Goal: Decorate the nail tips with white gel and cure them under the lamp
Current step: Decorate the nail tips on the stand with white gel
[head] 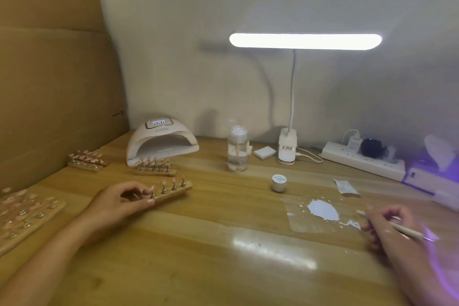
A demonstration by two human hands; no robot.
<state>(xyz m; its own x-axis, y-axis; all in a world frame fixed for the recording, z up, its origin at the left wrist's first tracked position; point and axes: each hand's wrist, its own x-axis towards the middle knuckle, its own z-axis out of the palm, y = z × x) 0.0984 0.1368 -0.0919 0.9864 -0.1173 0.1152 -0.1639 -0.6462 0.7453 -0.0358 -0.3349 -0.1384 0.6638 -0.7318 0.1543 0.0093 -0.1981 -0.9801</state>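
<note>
Right hand (387, 228), fingers curled round a slim brush (407, 230), rests on the desk (211, 236) with the white gel (323, 209) smeared just to its left. Left hand (124, 200) pinches one end of a wooden stand (175, 192) of pink nail tips (164, 183). Painting appears in hand: next, load the brush and dab a tip. The curing lamp (161, 143) waits beyond the left hand.

A lit bar lamp (305, 42) beyond the hands casts soft, dim light and a glare patch on the worktop (274, 248) between the left hand (116, 204) and right hand (390, 231). Frame edges bow; the right hand is blurred, with violet flare beside it.
</note>
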